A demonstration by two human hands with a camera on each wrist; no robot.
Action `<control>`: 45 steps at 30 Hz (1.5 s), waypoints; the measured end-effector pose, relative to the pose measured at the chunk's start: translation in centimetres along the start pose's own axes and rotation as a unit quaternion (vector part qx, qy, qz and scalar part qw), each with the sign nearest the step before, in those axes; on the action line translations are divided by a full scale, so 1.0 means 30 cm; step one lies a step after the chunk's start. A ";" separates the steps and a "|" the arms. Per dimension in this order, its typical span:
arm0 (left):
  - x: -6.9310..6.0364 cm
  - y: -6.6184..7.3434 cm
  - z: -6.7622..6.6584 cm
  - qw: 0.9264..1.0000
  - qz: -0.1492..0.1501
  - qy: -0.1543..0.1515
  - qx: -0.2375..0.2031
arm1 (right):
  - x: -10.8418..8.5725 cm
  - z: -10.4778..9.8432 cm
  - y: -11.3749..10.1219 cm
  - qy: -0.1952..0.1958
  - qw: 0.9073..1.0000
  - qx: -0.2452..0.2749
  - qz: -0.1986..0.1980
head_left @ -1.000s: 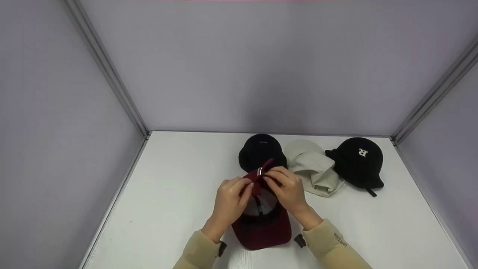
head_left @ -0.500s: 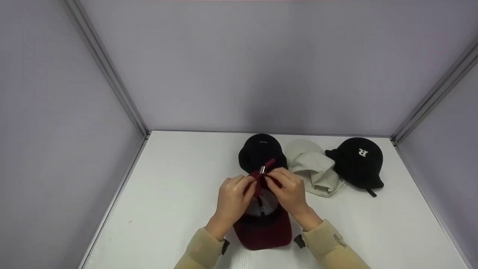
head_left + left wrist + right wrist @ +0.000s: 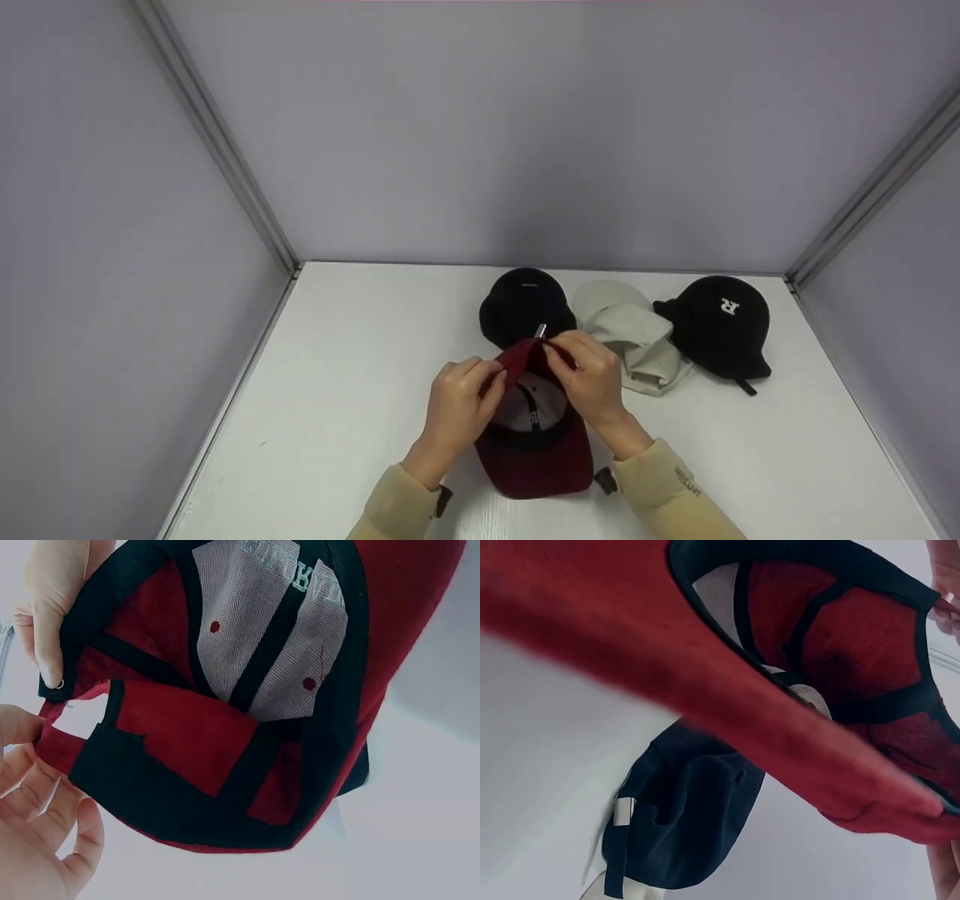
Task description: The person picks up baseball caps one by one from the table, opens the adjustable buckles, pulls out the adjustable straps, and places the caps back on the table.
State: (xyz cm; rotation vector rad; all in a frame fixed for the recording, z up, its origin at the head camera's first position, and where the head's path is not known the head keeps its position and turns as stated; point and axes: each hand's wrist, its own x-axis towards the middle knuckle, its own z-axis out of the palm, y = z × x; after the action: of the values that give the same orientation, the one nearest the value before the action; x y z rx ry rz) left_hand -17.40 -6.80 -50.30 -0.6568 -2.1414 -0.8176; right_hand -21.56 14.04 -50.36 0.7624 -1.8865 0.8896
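A dark red baseball cap is held inside up, its brim toward the person. The left hand pinches its back strap at the left side of the rear opening; the left wrist view shows the strap between the fingertips. The right hand pinches the opposite back edge, its thumb by a small metal eyelet. A silver clasp stands up just beyond the right fingertips. Dark trim and pale lining panels show inside the crown.
Behind the red cap, a black hat, a crumpled beige cap and a black cap with a white letter R lie along the back of the white table. Grey panels enclose it on three sides.
The hands have spread slightly apart and the rear opening looks wider. The clasp has shifted right and up, and the strap end that stood above it no longer shows. The cap sits slightly further right.
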 end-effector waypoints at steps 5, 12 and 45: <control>-0.011 -0.006 -0.013 1.000 -0.003 0.000 -0.003 | -0.003 -0.004 0.011 0.009 1.000 0.009 0.011; -0.036 -0.031 -0.039 0.999 0.001 -0.003 -0.034 | 0.019 -0.013 0.006 0.047 0.994 0.072 0.060; 0.001 -0.160 -0.111 0.989 -0.151 0.000 0.004 | 0.100 0.025 -0.004 -0.013 0.974 0.162 0.159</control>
State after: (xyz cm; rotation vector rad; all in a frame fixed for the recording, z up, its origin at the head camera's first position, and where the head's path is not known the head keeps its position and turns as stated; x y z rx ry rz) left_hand -19.08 -12.39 -50.17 -0.3311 -2.2744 -0.9659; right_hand -23.05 12.91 -47.91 0.6719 -1.9426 1.4195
